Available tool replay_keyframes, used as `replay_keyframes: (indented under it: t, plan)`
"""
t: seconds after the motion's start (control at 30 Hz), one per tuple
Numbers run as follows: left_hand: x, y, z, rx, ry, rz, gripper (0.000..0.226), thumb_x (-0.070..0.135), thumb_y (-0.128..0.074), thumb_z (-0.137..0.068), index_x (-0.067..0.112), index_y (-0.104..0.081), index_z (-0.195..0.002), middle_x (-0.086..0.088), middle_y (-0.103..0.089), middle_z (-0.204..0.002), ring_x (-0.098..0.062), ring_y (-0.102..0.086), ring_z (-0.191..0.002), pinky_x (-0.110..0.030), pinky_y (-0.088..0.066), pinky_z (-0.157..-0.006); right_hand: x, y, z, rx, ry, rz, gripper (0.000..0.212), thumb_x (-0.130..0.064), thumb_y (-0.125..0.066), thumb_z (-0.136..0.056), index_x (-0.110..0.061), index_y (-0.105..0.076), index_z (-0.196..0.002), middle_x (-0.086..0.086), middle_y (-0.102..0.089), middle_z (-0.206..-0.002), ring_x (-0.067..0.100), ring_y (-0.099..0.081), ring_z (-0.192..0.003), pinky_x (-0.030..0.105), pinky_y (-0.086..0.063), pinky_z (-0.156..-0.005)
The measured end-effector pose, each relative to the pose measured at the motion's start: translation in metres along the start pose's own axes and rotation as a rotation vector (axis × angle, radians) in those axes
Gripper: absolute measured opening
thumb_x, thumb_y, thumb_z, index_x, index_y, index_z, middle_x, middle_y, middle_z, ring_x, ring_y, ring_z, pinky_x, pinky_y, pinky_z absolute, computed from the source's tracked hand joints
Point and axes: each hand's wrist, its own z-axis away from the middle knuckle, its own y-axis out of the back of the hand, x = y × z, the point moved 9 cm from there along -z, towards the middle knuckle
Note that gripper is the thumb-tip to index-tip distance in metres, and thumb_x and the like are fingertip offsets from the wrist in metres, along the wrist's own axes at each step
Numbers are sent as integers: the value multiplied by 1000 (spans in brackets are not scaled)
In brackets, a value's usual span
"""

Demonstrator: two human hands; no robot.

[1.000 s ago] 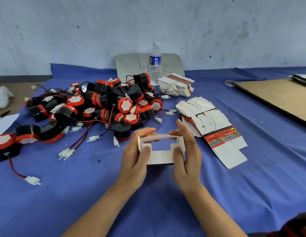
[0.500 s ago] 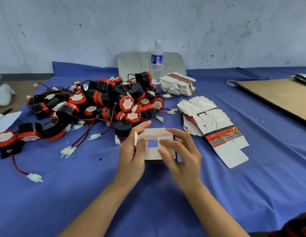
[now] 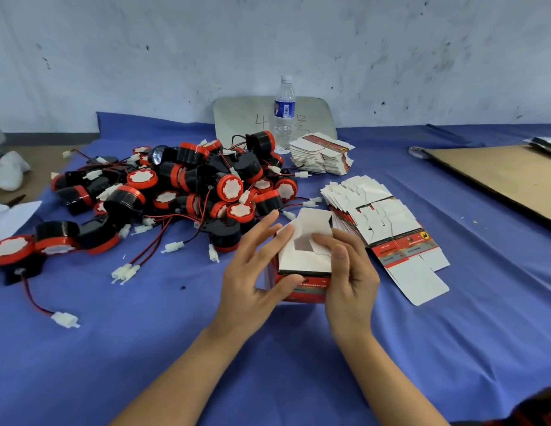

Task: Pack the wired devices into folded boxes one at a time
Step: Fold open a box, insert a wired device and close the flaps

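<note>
A small red and white carton box (image 3: 302, 261) stands on the blue cloth in front of me, its white top flaps partly folded in. My left hand (image 3: 252, 272) holds its left side, thumb on the red front and fingers reaching up to a flap. My right hand (image 3: 351, 278) grips the right side, with its fingers lying over the top flaps. A heap of black and red round wired devices (image 3: 188, 186) with white connectors lies just behind and to the left. A fanned stack of flat unfolded boxes (image 3: 375, 216) lies to the right of the box.
A second stack of flat boxes (image 3: 320, 155) and a water bottle (image 3: 284, 115) stand at the back by a grey board (image 3: 237, 121). A brown cardboard sheet (image 3: 498, 179) lies at the far right. Loose devices (image 3: 10, 250) and a trailing connector (image 3: 65, 319) lie at the left.
The box went from an open frame held up between both hands to standing on the cloth. The flaps of one end have been folded inward, and my right fingers now lie over them.
</note>
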Motion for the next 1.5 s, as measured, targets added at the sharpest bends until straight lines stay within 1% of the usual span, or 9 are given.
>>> replay_keyframes:
  t: [0.2, 0.4, 0.6, 0.97, 1.1, 1.2, 1.3, 1.4, 1.5]
  plan:
    - [-2, -2, 0, -21, 6, 1, 47, 52, -48, -94, 14, -61, -119, -6, -44, -142, -6, -45, -128, -20, -40, -103, 4, -1, 0, -38, -35, -18, 28, -26, -44, -94, -21, -72, -95, -13, -63, -108, 3, -59, -104, 10, -41, -82]
    - [-4, -7, 0, -63, 30, 17, 42, 55, -41, -95, 22, -60, -114, 1, -40, -144, 4, -39, -131, -14, -36, -103, 4, -2, -1, -75, -36, -51, 37, -2, -44, -84, -29, -71, -86, -18, -64, -101, 1, -59, -100, 8, -41, -79]
    - [-10, -12, 4, -71, 127, 103, 43, 53, -36, -98, 27, -59, -123, 4, -38, -146, -4, -40, -134, -17, -37, -104, -4, 1, -1, -40, 50, -69, 58, -17, -49, -90, -53, -42, -135, -25, -59, -108, -1, -58, -93, 13, -46, -78]
    - [-10, -13, 5, -60, 167, 112, 34, 46, -38, -100, 33, -47, -130, 16, -38, -150, -1, -38, -136, -14, -36, -102, -11, -3, -1, -108, 124, -24, 16, -21, -48, -94, -30, -61, -96, 0, -59, -109, 18, -58, -105, 27, -44, -83]
    - [-12, -9, 5, 16, 216, 217, 30, 39, -40, -101, 38, -40, -131, 19, -37, -150, -3, -36, -139, -16, -34, -106, -15, -8, 0, -164, 147, 36, 7, -27, -60, -86, -21, -64, -87, 2, -59, -112, 14, -59, -109, 20, -43, -88]
    - [-13, -9, 7, 9, 228, 279, 50, 36, -57, -94, 39, -31, -137, 15, -31, -155, -5, -33, -141, -17, -35, -107, -7, -14, 0, -196, -24, -37, 8, -25, -64, -82, -25, -58, -87, -6, -61, -120, 16, -58, -114, 31, -48, -87]
    - [-14, -16, 8, -87, 199, 163, 93, 41, -78, -74, 34, -21, -147, 13, -30, -155, -9, -33, -141, -20, -35, -108, 4, -26, 1, -329, -267, -135, 36, -19, -64, -79, -33, -52, -110, -11, -58, -130, 8, -55, -120, 41, -52, -90]
    - [-13, -12, 4, -73, 171, 73, 117, 45, -88, -60, 38, -13, -150, 6, -28, -154, -5, -29, -141, -10, -29, -106, 7, -38, 2, -503, -454, -211, 63, -22, -67, -75, -56, -47, -122, -10, -70, -110, 8, -66, -101, 24, -56, -74]
    - [-13, -8, 4, -37, 144, 65, 122, 39, -91, -59, 37, -10, -151, -2, -29, -150, -9, -32, -140, -11, -31, -105, 2, -42, -6, -564, -434, -100, 68, -20, -76, -80, -54, -44, -129, -16, -69, -99, 5, -69, -86, 16, -52, -62]
